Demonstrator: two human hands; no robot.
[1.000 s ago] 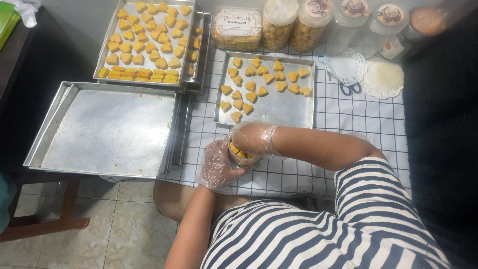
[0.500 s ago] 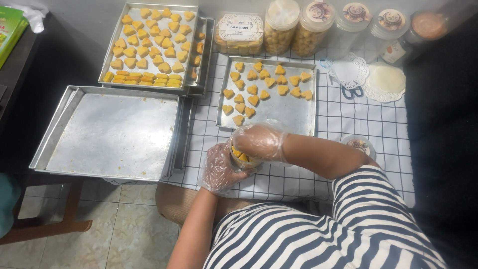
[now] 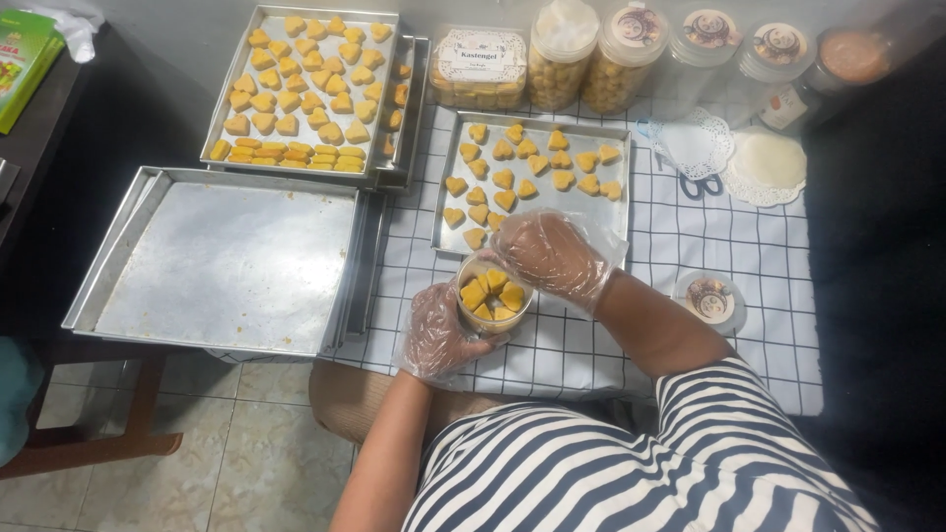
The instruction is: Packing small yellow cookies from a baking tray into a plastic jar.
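Left hand (image 3: pixel 439 335), in a clear plastic glove, is gripping a small round jar (image 3: pixel 493 296) of yellow heart-shaped cookies on the checked tabletop (image 3: pixel 729 217). Right hand (image 3: pixel 552 258) is hovering over its mouth, fingers curled; whether it is holding a cookie I cannot tell. Just beyond is lying the cookie tray (image 3: pixel 611 212).

3 metal trays (image 3: pixel 394 177), 1 open jar (image 3: pixel 493 293), approx. 5 lidded jars (image 3: pixel 562 54), 1 loose lid (image 3: pixel 709 299), 2 doilies (image 3: pixel 771 166).
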